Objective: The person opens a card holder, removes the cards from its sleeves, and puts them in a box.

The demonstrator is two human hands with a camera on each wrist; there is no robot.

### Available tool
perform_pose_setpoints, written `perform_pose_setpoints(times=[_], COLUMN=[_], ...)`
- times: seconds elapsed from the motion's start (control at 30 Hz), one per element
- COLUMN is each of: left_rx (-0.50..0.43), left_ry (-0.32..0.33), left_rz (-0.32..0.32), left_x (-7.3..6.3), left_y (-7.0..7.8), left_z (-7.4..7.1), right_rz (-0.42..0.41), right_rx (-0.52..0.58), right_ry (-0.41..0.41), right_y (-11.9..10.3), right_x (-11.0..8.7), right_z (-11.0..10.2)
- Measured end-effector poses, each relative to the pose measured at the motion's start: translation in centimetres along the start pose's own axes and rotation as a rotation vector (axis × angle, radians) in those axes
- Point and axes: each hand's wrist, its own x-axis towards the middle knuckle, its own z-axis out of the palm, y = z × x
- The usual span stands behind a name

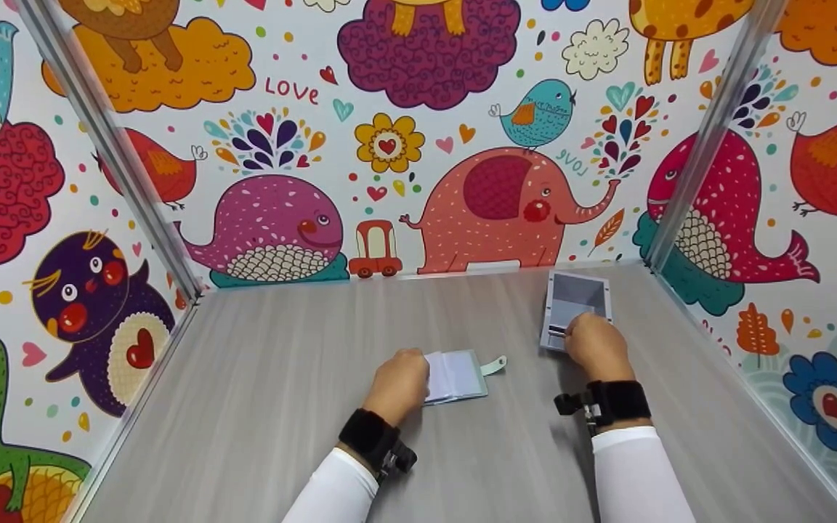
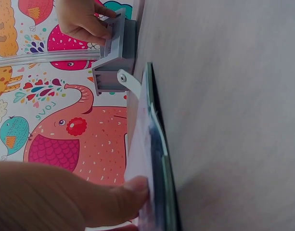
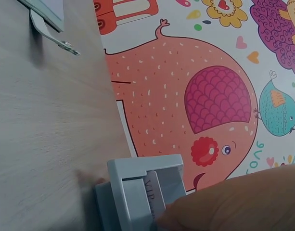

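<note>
A small pale-green card holder (image 1: pixel 485 385) lies spread open, its clear inner sleeves (image 1: pixel 455 372) showing and its snap strap (image 1: pixel 495 365) pointing right. My left hand (image 1: pixel 400 381) grips its left side; in the left wrist view the thumb (image 2: pixel 136 188) presses on the sleeves. Further right, my right hand (image 1: pixel 599 345) reaches over the near end of a grey open-topped box (image 1: pixel 546 309). There, fingers curled, it pinches a white card (image 3: pixel 154 187) printed "VIP" that stands inside the box. Its fingertips are partly hidden in the head view.
The grey wood-grain table (image 1: pixel 266 399) is bounded by cartoon-printed walls (image 1: pixel 418 131) at the back and both sides. Metal posts (image 1: pixel 128 160) mark the corners. The box stands close to the back wall, right of the card holder.
</note>
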Motion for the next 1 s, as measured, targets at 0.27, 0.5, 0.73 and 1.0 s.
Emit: perform_pose_setpoints(times=[0.27,0.5,0.73,1.0], left_rx=[0.005,0.002,0.007,0.000], left_ry=[0.016,0.001,0.000,-0.011], left_rz=[0.004,-0.012,-0.011,-0.019], left_x=[-0.11,0.02,-0.08,-0.04], left_y=[-0.03,0.05,0.10,0.14], left_z=[0.06,-0.03,-0.05,-0.07], right_rz=[0.017,-0.008,0.010,0.053], right_rx=[-0.025,-0.023,0.005,0.026], right_ry=[0.020,0.013,-0.055,-0.096], right_y=[-0.20,-0.01,0.17,-0.04], right_x=[0.01,0.13,-0.06,0.05], right_z=[0.39,0.48,0.53,0.29])
